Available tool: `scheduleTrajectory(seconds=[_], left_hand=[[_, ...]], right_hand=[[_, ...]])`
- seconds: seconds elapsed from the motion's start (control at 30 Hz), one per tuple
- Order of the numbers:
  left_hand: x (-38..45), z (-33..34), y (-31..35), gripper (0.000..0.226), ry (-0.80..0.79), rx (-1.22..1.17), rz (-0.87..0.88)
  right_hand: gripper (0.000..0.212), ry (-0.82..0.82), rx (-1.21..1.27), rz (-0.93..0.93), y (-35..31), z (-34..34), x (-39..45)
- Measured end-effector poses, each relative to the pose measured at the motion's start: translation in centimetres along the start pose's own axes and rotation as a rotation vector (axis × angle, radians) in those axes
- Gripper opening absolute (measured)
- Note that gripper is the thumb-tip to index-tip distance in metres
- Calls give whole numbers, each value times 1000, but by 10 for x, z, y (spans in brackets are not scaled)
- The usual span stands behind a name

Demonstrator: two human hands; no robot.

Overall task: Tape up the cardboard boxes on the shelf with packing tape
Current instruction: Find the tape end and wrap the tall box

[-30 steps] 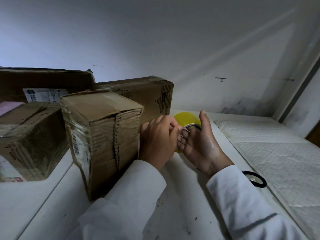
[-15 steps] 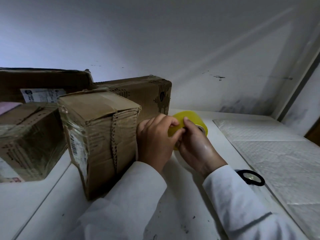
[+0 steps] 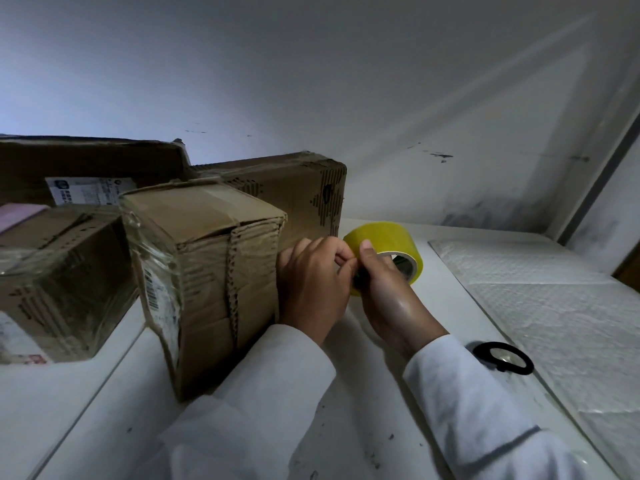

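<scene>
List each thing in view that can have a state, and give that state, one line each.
Tape roll: gripped, off the shelf.
Right hand: holds the roll.
Left hand: pinches at the roll's edge.
Nearest box: closed, taped.
Scissors: lying untouched.

Dim, bluish shelf view
Light enters upper left; right corner shadowed, wide-angle bending at edges, sleeves softly blurred.

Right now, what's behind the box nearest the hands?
Behind the nearest box stands a longer cardboard box with a dark printed pattern, its right end showing. Whether the two touch, and the longer box's lower left part, is hidden by the nearest box.
</scene>
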State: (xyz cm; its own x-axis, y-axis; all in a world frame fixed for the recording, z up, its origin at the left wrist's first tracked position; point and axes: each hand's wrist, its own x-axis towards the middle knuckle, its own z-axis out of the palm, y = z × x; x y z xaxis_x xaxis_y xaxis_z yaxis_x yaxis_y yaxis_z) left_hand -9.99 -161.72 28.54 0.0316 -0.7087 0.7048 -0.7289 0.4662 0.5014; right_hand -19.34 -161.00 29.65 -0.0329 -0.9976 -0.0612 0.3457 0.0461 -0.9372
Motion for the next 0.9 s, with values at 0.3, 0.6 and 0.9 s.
scheduleTrajectory(seconds=[0.3,0.6,0.9], left_hand=[[1,3,-2,13,24,-61,15],[1,0,1,7,26,-38,-9],[-3,3,0,16,44,-42,114]], right_hand=[[40,-25,95,-11,-4,3,-4],[43,-5,7,7,-1,3,-2],[48,-14,233,4,-3,7,-1]])
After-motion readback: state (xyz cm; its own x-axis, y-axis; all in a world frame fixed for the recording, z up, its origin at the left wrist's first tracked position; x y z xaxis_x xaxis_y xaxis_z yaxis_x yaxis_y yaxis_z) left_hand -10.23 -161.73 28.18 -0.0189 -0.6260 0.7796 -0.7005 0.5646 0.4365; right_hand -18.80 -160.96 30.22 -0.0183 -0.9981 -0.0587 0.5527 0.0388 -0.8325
